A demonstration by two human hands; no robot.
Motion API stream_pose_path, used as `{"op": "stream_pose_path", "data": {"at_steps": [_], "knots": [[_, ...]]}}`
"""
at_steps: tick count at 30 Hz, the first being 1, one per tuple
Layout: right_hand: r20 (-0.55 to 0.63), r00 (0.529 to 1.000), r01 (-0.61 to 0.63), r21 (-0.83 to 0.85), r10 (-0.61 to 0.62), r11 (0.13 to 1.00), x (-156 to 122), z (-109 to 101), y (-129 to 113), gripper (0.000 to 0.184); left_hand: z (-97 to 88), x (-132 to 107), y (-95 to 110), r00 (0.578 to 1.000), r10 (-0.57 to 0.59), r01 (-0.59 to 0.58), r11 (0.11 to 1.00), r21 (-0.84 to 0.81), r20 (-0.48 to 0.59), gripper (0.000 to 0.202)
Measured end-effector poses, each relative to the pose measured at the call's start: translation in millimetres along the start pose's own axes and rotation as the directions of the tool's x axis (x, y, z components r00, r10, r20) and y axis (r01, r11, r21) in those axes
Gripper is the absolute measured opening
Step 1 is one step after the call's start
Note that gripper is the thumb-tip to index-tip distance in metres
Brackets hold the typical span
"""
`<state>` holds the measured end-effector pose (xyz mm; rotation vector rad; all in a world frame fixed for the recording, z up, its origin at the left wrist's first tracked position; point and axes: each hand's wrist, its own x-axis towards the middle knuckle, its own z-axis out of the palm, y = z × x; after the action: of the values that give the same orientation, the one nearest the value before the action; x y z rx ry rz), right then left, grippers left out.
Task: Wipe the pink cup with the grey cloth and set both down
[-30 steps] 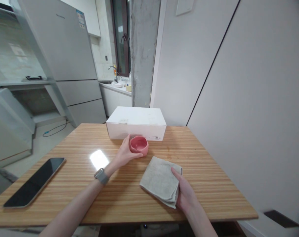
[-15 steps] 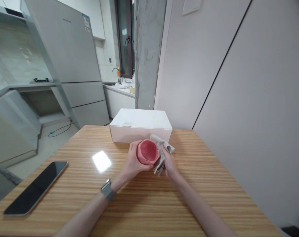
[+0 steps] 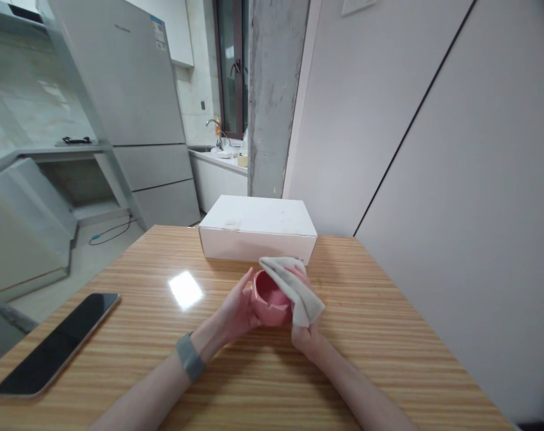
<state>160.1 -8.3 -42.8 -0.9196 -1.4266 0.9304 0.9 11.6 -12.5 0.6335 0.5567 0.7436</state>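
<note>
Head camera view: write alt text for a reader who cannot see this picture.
A person's left hand holds a tilted pink bowl at a wooden table, while the right hand presses a grey cloth over its rim. A white box sits behind them, and a dark phone lies at the left.

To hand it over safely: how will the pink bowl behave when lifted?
The bowl looks thick-walled, so probably heavy for its size. Its smooth, rounded side may slip from the left hand. It seems rigid, perhaps breakable.

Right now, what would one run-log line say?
left hand: holds pink bowl, tilted | right hand: holds grey cloth over bowl rim | behind: white box | table left: phone
</note>
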Motion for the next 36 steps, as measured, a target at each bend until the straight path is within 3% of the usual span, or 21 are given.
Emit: {"op": "stream_pose_path", "data": {"at_steps": [1,3,5,10,17,20,24,28,31,34,36], "knots": [[0.092,0.987,0.139,-0.096,-0.13,0.986,-0.9,-4.5,-3.5,0.055,-2.7,0.8,-1.3,1.0,-0.012,0.012,1.0,-0.019,0.015,0.059],[0.239,0.911,0.39,-0.239,-0.336,0.889,-1.5,-10.3,-13.6,0.056,-6.7,2.8,-4.4,0.999,0.044,-0.044,0.998,-0.046,-0.008,0.059],[0.351,0.852,0.496,-0.308,-0.388,0.812,-1.0,-11.3,-23.7,0.058,-7.6,3.9,-6.5,0.991,0.122,-0.124,0.992,-0.032,-0.062,0.058],[0.437,0.827,0.519,-0.356,-0.353,0.777,2.2,-5.4,-29.9,0.063,-0.6,-1.5,-3.5,0.953,0.271,-0.25,0.956,0.152,-0.135,0.055],[0.45,0.837,0.506,-0.421,-0.311,0.753,11.1,-2.9,-18.9,0.068,3.8,-3.1,-4.2,0.853,0.505,-0.423,0.816,0.395,-0.13,0.047],[0.426,0.852,0.491,-0.445,-0.305,0.749,13.9,-1.8,-19.2,0.067,4.7,-2.0,-6.8,0.816,0.563,-0.46,0.771,0.441,-0.133,0.045],[0.393,0.869,0.464,-0.437,-0.3,0.771,15.5,0.0,-19.1,0.063,2.9,-1.0,-13.3,0.8,0.579,-0.468,0.765,0.442,-0.155,0.044],[0.321,0.884,0.457,-0.434,-0.34,0.776,15.5,0.2,-14.8,0.054,2.4,1.1,-25.1,0.813,0.553,-0.472,0.809,0.349,-0.181,0.041],[0.297,0.879,0.474,-0.447,-0.374,0.759,15.2,-3.5,-14.2,0.05,7.3,1.3,-27.9,0.856,0.493,-0.465,0.865,0.185,-0.155,0.04],[0.398,0.825,0.558,-0.466,-0.401,0.687,13.9,-7.6,-19.2,0.053,10.9,-1.2,-18.4,0.91,0.404,-0.402,0.915,0.042,-0.09,0.04],[0.507,0.742,0.664,-0.465,-0.438,0.585,11.8,-7.4,-23.0,0.054,9.8,-4.0,-7.2,0.949,0.306,-0.307,0.952,-0.003,-0.082,0.045]]}}
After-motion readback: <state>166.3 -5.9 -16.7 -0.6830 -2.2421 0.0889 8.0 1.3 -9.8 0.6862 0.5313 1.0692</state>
